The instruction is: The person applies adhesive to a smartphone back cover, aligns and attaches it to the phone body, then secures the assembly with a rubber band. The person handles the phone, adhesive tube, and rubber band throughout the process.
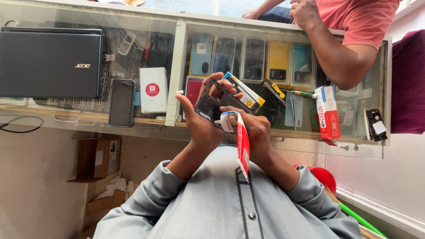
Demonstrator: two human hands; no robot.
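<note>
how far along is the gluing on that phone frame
Done: the dark phone frame is stripped bare and out on its own. In hand: left hand holds the frame, right hand holds the red-and-white glue tube with its nozzle at the lower edge. Left: no glue line is visible, and nothing is fitted onto the frame.

One closed black laptop (pixel 50 63) on the glass worktop (pixel 177 75). One dark smartphone (pixel 121 102), one white box (pixel 153 90). Five phone back covers (pixel 252 59) in a row under glass. Two cardboard boxes (pixel 97 158) below.
</note>
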